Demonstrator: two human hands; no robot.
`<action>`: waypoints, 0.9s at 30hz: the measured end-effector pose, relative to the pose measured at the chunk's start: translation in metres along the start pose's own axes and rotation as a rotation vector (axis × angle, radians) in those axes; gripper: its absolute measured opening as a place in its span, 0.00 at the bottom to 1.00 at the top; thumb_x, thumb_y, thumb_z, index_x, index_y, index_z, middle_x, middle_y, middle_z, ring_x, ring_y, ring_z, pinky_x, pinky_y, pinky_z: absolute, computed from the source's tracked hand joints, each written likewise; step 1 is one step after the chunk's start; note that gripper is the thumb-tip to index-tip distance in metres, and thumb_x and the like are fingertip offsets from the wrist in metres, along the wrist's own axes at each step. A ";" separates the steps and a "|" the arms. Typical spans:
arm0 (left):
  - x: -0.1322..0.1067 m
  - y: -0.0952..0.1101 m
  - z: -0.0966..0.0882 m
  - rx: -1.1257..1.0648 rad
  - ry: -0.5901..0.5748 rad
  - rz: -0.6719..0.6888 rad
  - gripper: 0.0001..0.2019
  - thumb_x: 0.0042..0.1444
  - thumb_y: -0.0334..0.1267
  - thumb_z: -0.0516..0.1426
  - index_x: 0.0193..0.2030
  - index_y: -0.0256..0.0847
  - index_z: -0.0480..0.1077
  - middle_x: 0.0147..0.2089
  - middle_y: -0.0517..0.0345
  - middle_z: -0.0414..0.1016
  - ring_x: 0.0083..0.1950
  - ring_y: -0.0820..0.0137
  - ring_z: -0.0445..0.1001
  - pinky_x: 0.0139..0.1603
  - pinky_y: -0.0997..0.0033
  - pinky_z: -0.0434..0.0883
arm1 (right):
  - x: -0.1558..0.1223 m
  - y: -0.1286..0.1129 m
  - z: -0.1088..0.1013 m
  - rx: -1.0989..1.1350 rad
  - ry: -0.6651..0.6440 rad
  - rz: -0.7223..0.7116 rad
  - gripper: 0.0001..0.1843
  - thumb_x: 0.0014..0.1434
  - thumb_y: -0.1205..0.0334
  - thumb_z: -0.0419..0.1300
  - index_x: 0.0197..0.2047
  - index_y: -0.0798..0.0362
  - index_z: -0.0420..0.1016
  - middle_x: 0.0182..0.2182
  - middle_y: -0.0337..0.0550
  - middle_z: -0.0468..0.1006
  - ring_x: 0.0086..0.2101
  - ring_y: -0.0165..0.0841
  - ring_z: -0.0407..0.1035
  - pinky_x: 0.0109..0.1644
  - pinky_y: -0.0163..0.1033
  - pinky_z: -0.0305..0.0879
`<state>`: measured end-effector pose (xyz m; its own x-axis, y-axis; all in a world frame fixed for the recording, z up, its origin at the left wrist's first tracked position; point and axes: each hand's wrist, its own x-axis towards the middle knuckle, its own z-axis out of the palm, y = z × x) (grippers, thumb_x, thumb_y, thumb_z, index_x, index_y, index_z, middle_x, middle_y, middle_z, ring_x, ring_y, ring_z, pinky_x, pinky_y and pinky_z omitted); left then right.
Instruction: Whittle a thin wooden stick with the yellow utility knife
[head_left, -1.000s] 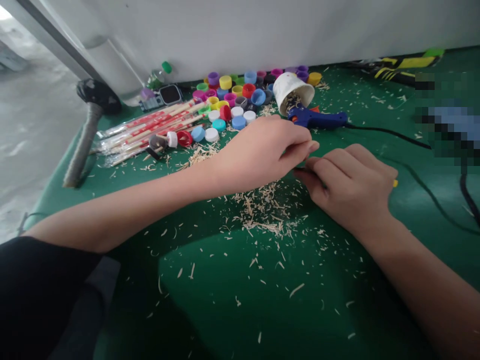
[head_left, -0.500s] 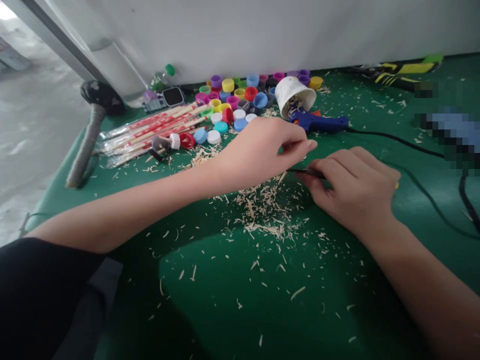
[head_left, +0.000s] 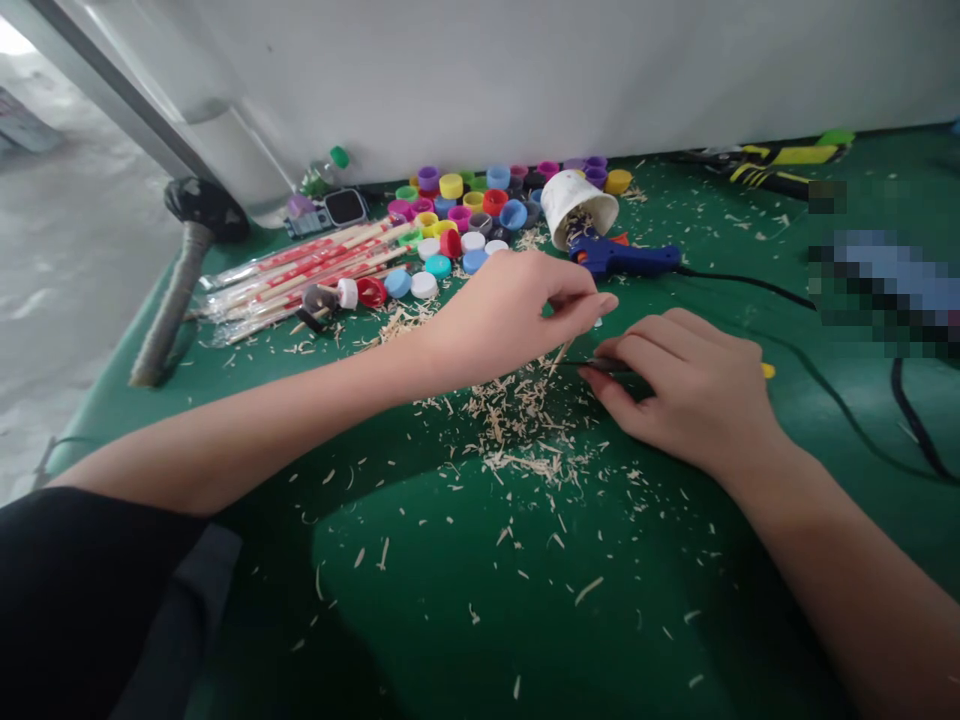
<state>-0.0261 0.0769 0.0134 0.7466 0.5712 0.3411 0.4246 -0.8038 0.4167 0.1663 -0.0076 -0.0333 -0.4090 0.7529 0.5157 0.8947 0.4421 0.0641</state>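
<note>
My left hand [head_left: 517,310] is closed in a pinch over the middle of the table. Below its fingers shows the end of a thin wooden stick [head_left: 561,355]; the rest is hidden by the hand. To the right, my right hand [head_left: 682,390] is wrapped round a knife [head_left: 615,365]. The thin dark blade points left and reaches the stick's lower end. A yellow end of the knife sticks out behind the hand. Under both hands lies a heap of pale wood shavings [head_left: 525,410], with more scattered over the green table [head_left: 420,640].
Wrapped chopsticks [head_left: 300,265] lie at the left beside a hammer [head_left: 180,270]. Behind are many coloured bottle caps [head_left: 472,200], a watch [head_left: 345,207] and a white cup [head_left: 577,205] over a blue glue gun's [head_left: 630,257] front. Yellow-black pliers [head_left: 780,165] lie back right.
My right hand has shifted left with the knife, bringing the blade closer under my left hand. The left hand keeps its pinch. The view has tipped slightly.
</note>
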 end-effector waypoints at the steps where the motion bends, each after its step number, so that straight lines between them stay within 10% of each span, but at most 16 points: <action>1: 0.000 0.000 0.000 0.001 0.000 0.002 0.18 0.64 0.42 0.47 0.28 0.40 0.72 0.23 0.60 0.71 0.23 0.77 0.63 0.27 0.72 0.60 | 0.000 0.000 0.000 0.006 -0.004 0.004 0.08 0.59 0.59 0.57 0.33 0.52 0.74 0.28 0.42 0.76 0.32 0.34 0.66 0.30 0.39 0.53; 27: 0.002 0.003 -0.001 0.127 -0.027 0.083 0.20 0.64 0.40 0.47 0.22 0.38 0.65 0.22 0.60 0.68 0.28 0.74 0.65 0.28 0.71 0.55 | 0.011 -0.006 -0.007 0.065 0.068 0.076 0.08 0.60 0.60 0.58 0.29 0.50 0.72 0.28 0.43 0.78 0.29 0.35 0.66 0.30 0.41 0.58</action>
<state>-0.0241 0.0760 0.0165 0.7944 0.4988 0.3467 0.4210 -0.8635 0.2777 0.1572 -0.0053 -0.0220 -0.3255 0.7517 0.5736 0.9082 0.4174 -0.0316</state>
